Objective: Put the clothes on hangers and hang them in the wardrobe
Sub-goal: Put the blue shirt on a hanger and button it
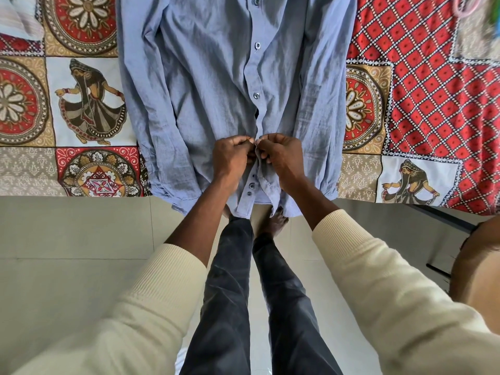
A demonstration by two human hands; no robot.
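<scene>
Shirt placket between pinching fingers

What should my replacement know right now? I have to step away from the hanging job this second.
Left hand and right hand each pinch the front placket of the blue shirt, lying flat on the patterned bedspread, hem over the edge. Upper buttons look fastened; two lower buttons remain open. No hanger or wardrobe in view. Left: finish the shirt front, hanger it, hang it.

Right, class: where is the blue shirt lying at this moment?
In the head view the blue shirt lies flat, centre frame, on the patterned bedspread, hem over the near edge, with the left hand and right hand pinching its button placket.
</scene>
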